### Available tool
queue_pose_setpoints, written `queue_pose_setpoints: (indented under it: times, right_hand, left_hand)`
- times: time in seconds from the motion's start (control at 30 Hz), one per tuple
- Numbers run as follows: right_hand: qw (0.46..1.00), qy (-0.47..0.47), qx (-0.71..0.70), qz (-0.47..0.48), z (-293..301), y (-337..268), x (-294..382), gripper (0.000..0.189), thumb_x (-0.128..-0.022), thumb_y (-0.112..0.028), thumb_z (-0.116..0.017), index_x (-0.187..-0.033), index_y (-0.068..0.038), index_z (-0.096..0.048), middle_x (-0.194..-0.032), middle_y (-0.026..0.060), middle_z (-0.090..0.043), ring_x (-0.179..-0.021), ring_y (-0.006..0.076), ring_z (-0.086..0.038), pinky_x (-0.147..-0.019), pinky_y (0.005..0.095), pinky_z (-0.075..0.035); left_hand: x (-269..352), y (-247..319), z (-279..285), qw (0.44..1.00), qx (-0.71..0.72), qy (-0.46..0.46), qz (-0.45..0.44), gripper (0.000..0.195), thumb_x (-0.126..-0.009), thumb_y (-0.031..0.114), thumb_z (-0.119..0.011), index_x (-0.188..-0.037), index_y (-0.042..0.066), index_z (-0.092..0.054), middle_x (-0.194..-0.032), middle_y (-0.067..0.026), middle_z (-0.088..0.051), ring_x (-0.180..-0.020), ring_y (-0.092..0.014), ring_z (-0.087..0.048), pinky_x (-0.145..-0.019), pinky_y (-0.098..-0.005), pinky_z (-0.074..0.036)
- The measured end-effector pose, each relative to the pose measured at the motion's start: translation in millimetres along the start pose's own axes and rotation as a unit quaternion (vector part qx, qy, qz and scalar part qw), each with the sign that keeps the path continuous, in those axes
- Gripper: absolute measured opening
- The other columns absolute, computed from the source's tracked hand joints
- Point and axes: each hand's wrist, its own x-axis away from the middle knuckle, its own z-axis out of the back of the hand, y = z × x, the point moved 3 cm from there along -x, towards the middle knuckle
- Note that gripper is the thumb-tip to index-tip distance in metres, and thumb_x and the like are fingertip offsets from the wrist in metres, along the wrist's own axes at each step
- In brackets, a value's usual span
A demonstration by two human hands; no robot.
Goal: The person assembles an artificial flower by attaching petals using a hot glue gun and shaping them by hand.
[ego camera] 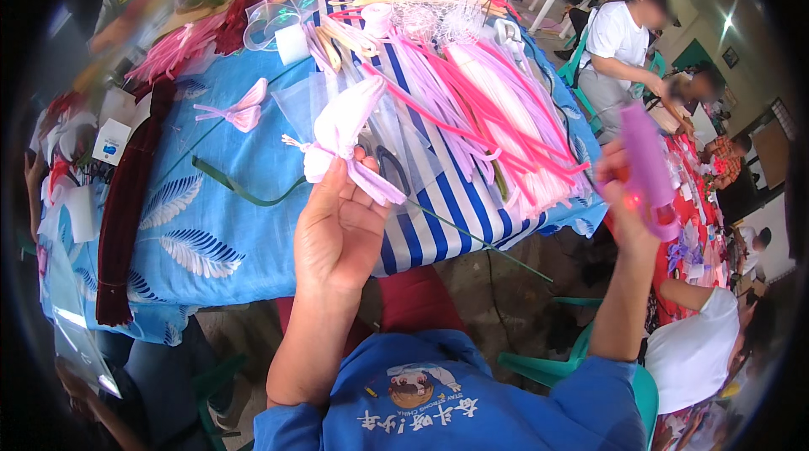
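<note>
Between the thumb and fingers of my left hand (338, 223) is a pale pink pipe-cleaner flower piece (344, 122), with a broad petal at its top and loose stem ends below. My right hand (622, 204), raised off to the right past the table edge, grips a purple hot glue gun (648, 167); it is blurred, and a small red light glows on it. Scissors (393, 170) lie partly hidden behind my left hand. Left of that hand, a pink pipe-cleaner petal piece (243, 108) and a dark green ribbon strip (246, 192) rest on the blue tablecloth (253, 223).
Bundles of pink and lilac pipe cleaners (505, 122) cover the table's right side. A dark red bundle (129, 211) lies at left. A white roll (292, 45) and clear tape rolls (265, 24) stand farther back. A thin green stick (486, 242) overhangs the front edge. People sit and stand nearby.
</note>
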Motion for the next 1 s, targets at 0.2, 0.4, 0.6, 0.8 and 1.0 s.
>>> queue_pose_setpoints:
  times: [0.2,0.4,0.6,0.8,1.0]
  right_hand:
    - [0.953,-0.206,0.118,0.187,-74,-33,-7,0.028,-0.06,-0.012,-0.068,-0.079,0.0,-0.052,-0.084,0.0136,-0.054,-0.074,0.0257,-0.054,-0.066,0.0315,-0.042]
    - [0.962,-0.201,0.084,0.162,-80,-22,-2,0.026,-0.06,-0.012,-0.066,-0.079,0.0,-0.053,-0.08,0.0133,-0.055,-0.075,0.0258,-0.054,-0.066,0.0331,-0.041]
    - [0.971,-0.178,0.064,0.144,-78,-19,3,0.026,-0.06,-0.011,-0.065,-0.08,0.001,-0.054,-0.079,0.0125,-0.056,-0.075,0.026,-0.054,-0.067,0.0334,-0.041]
    - [0.974,-0.166,0.066,0.142,-77,-21,3,0.026,-0.06,-0.013,-0.067,-0.079,0.0,-0.054,-0.079,0.0121,-0.056,-0.075,0.0247,-0.054,-0.066,0.0324,-0.042]
    - [0.967,-0.165,0.085,0.176,-86,-34,-1,0.027,-0.058,-0.012,-0.071,-0.076,0.0,-0.054,-0.077,0.0114,-0.056,-0.07,0.0231,-0.054,-0.063,0.0298,-0.042]
  left_hand:
    - [6,-7,-4,0.994,-0.051,-0.026,-0.096,0.019,-0.084,0.01,-0.049,-0.1,0.002,-0.049,-0.094,-0.0074,-0.058,-0.086,-0.016,-0.056,-0.077,-0.0296,-0.043]
    - [14,-10,-6,0.951,-0.168,-0.079,-0.249,0.018,-0.082,0.004,-0.05,-0.1,0.0,-0.05,-0.097,-0.01,-0.056,-0.086,-0.017,-0.055,-0.079,-0.0306,-0.043]
    - [18,-13,-3,0.944,-0.186,-0.078,-0.262,0.019,-0.082,0.003,-0.05,-0.101,-0.001,-0.05,-0.098,-0.0105,-0.056,-0.087,-0.018,-0.055,-0.081,-0.0308,-0.042]
    - [20,-13,-11,0.964,-0.136,-0.076,-0.214,0.019,-0.083,0.007,-0.049,-0.101,0.001,-0.05,-0.097,-0.0095,-0.056,-0.086,-0.017,-0.055,-0.078,-0.0291,-0.043]
    - [10,-10,0,0.999,-0.001,-0.047,-0.013,0.018,-0.083,0.013,-0.05,-0.1,0.006,-0.05,-0.09,-0.004,-0.056,-0.084,-0.014,-0.054,-0.076,-0.0285,-0.041]
